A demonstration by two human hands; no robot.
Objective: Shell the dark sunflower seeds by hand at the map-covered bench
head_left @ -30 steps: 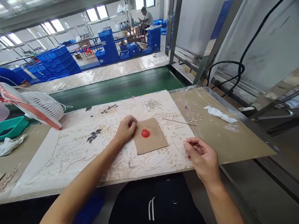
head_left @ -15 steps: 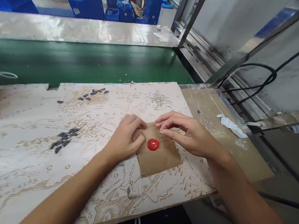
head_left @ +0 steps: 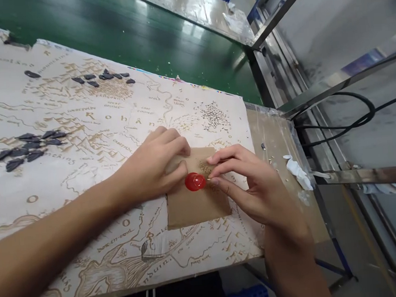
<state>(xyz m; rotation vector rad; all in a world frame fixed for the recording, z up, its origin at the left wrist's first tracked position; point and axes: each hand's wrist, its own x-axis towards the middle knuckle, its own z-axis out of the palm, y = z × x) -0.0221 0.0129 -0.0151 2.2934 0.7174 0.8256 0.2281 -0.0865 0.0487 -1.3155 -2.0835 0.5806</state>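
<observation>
A glossy red round piece (head_left: 195, 181) lies on a brown cardboard sheet (head_left: 198, 208). My left hand (head_left: 160, 158) rests over the left side of the cardboard, fingers curled, its thumb tip beside the red piece. What those fingers hold, if anything, is hidden. My right hand (head_left: 242, 179) is at the right of the red piece, thumb and fingertips drawn together in a pinch. A tiny pale speck shows at its thumb tip, too small to name. Tiny brown bits (head_left: 204, 167) are scattered on the cardboard, partly covered by the right fingers.
A map-printed sheet (head_left: 110, 150) covers the table. Dark pointed pieces (head_left: 31, 145) lie at left, more dark pieces (head_left: 106, 75) farther back. Small bits (head_left: 214, 115) are spread beyond the cardboard. Behind runs a green belt (head_left: 108, 32). Crumpled white tissue (head_left: 298, 172) lies right, near a metal frame (head_left: 277, 18).
The head view has tilted and turned. My right pinch has come closer to the red piece's right edge. My left hand stays by the cardboard's left side, its thumb nearer the red piece.
</observation>
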